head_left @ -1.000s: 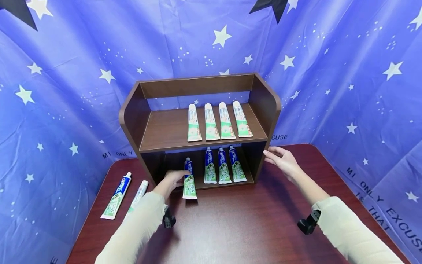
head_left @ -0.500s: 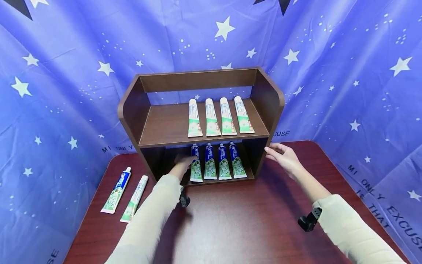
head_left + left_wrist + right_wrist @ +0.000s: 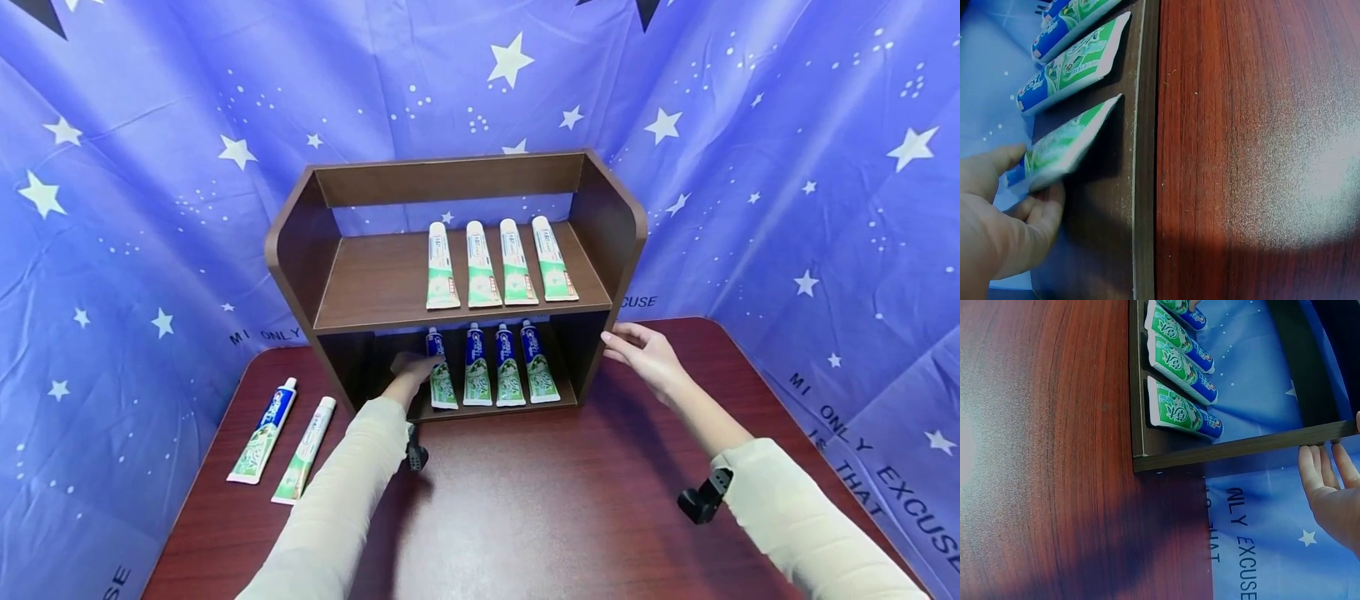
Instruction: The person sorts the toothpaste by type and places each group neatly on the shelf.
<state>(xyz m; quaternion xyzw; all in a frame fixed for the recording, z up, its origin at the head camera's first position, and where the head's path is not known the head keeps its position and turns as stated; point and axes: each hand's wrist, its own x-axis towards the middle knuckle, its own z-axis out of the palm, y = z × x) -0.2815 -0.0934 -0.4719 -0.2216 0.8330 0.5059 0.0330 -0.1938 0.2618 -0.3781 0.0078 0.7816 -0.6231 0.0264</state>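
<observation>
My left hand (image 3: 407, 373) reaches into the lower level of a dark brown two-level shelf (image 3: 367, 287). It pinches a blue and green toothpaste tube (image 3: 443, 389) near the cap end, thumb on one side and fingers on the other. In the left wrist view this tube (image 3: 1066, 147) is tilted on its side edge, its flat end toward the shelf's front. Three matching tubes (image 3: 509, 383) lie to its right. My right hand (image 3: 648, 363) holds the shelf's right side panel (image 3: 1254, 445), fingers against the outer face and thumb tip at the other side.
Several white and green toothpaste tubes (image 3: 480, 271) lie in a row on the upper level. Left of the shelf, a blue and green tube (image 3: 262, 433) and a white and green tube (image 3: 306, 454) lie on the reddish table (image 3: 525, 500). A star-patterned blue curtain (image 3: 420, 75) hangs behind.
My left hand has brought the tube from in front of the shelf onto the lower level. Over the last half second the tube has shifted slightly left. My right hand stays at the panel.
</observation>
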